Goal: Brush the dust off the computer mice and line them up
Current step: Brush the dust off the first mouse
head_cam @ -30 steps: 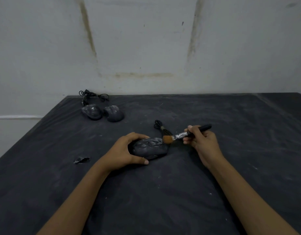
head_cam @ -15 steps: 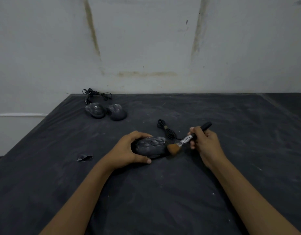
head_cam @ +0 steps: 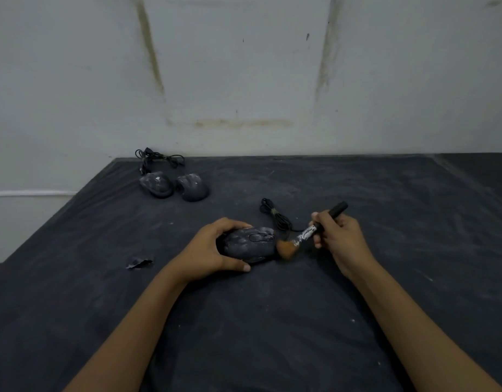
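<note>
The brush [head_cam: 307, 234] dipped lower; mouse [head_cam: 250, 244] seemingly unmoved.

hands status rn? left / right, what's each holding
Left hand: fingers and thumb curled round the dusty mouse, holding it on the table.
Right hand: grips the brush, bristles at the mouse's front end.

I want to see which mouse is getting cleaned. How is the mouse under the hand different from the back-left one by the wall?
The held mouse lies nearer the camera, gripped by the left hand; the back-left mouse sits near the wall, no hand on it. The brush in the right hand meets the held mouse's front; none touches the back-left mouse. Both are dark and dusty.
</note>
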